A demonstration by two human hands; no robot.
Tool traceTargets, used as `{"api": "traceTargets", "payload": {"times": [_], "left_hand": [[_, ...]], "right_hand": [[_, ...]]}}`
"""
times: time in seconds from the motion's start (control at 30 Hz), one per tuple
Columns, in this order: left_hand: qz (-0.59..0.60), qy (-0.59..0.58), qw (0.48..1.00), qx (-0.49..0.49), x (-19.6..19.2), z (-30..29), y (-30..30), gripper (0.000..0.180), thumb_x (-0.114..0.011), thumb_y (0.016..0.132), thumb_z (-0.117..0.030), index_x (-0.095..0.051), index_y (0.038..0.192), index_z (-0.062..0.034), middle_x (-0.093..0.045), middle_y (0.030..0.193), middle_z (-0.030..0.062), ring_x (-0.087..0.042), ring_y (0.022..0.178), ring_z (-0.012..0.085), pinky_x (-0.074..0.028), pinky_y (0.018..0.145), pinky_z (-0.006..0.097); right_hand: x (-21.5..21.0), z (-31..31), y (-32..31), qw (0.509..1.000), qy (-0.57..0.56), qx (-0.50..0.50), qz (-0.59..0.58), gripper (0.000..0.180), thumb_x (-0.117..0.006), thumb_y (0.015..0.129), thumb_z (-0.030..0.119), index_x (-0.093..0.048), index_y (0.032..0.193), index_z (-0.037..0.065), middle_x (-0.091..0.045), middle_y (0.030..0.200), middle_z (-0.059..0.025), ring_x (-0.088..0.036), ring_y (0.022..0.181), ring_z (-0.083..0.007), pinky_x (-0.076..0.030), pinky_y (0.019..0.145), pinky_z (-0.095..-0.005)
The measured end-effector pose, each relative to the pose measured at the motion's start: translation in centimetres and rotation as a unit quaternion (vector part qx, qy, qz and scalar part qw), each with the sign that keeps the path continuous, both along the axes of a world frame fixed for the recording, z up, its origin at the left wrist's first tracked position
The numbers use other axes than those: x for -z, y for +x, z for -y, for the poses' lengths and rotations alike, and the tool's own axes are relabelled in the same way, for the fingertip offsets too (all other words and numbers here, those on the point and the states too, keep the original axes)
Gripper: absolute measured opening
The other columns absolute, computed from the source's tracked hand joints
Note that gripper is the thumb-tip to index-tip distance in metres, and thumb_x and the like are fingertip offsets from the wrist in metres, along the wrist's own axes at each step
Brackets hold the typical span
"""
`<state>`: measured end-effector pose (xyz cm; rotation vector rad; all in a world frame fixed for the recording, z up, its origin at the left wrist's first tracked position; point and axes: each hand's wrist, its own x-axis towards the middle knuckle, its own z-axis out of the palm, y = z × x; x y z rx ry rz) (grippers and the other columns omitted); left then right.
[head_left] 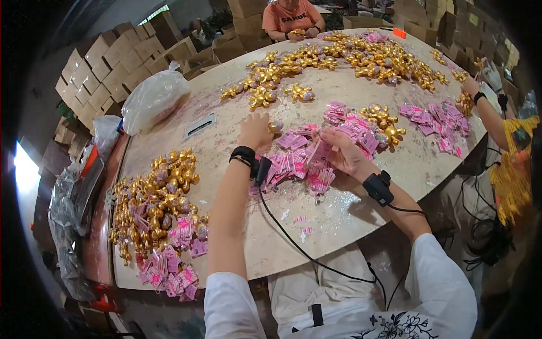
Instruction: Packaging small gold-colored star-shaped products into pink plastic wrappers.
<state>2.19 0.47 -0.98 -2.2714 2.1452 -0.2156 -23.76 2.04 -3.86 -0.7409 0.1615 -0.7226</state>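
My left hand [256,132] is closed on a shiny gold bear-shaped figurine [275,126], mostly hidden by the fingers, over the middle of the table. To its right, my right hand [345,153] pinches a pink printed tag [319,154] between thumb and fingers. Beneath and between both hands spreads a heap of pink tags [287,166]. Several gold figurines [383,117] lie just beyond my right hand, and two more gold figurines [299,92] rest ahead of my left.
At the left edge sits a pile of gold figurines with tags [161,198]. A larger figurine pile [384,56] covers the far side. Another tag heap [437,121] lies right. A plastic bag [155,100] stands at the table's left edge. Co-workers sit opposite [291,20] and at right [491,116].
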Motion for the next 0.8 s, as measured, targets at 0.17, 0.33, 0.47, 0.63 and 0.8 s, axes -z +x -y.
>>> {"api": "traceTargets", "payload": {"times": [0.17,0.33,0.47,0.63,0.8], "left_hand": [[-0.125,-0.310,0.935,0.120,0.3,-3.7,4.0,0.026,-0.058,0.079,-0.015,-0.044,0.098,-0.0034,-0.055,0.087,0.0122,-0.059,0.078,0.0277,-0.047,0.063,0.042],[-0.679,-0.107,0.721,0.083,-2.6,-13.8,-2.5,0.022,-0.053,0.087,-0.005,-0.042,0.106,-0.0064,-0.053,0.100,0.0069,-0.056,0.078,0.0102,-0.046,0.065,0.026],[-0.721,0.033,0.681,0.122,-0.4,-19.2,-4.9,0.044,-0.055,0.086,-0.003,-0.037,0.125,-0.0072,-0.054,0.102,0.0070,-0.056,0.077,0.0104,-0.047,0.068,0.025],[-0.833,0.169,0.526,0.027,1.8,-20.6,-5.9,0.037,-0.058,0.080,-0.005,-0.048,0.115,-0.0038,-0.056,0.099,0.0068,-0.053,0.075,0.0117,-0.047,0.069,0.026],[-0.923,0.173,0.344,-0.012,3.2,-20.7,-4.7,0.041,-0.052,0.077,-0.014,-0.048,0.115,-0.0022,-0.052,0.077,0.0052,-0.048,0.069,0.0129,-0.042,0.065,0.027]], "right_hand": [[-1.2,0.2,0.6,0.994,-0.052,0.099,-0.001,0.016,-0.059,0.087,0.012,-0.054,0.102,0.007,-0.061,0.096,-0.0048,-0.061,0.086,-0.0146,-0.053,0.075,-0.0323],[-4.2,1.4,-3.3,0.982,-0.064,0.176,-0.029,0.017,-0.056,0.088,0.011,-0.052,0.103,0.006,-0.058,0.092,-0.0050,-0.060,0.090,-0.0167,-0.053,0.077,-0.0343],[-6.8,2.3,-0.8,0.967,-0.032,0.225,0.114,0.017,-0.057,0.088,0.004,-0.052,0.105,0.004,-0.059,0.103,-0.0060,-0.059,0.093,-0.0160,-0.051,0.085,-0.0330],[-9.7,-1.3,1.8,0.866,-0.379,0.326,0.026,0.022,-0.060,0.085,0.005,-0.054,0.105,0.007,-0.058,0.108,-0.0061,-0.058,0.090,-0.0162,-0.049,0.084,-0.0322],[-5.2,-7.0,2.6,0.375,-0.872,0.309,-0.064,0.028,-0.059,0.077,0.012,-0.055,0.105,0.010,-0.055,0.095,-0.0095,-0.053,0.096,-0.0257,-0.044,0.082,-0.0398]]}}
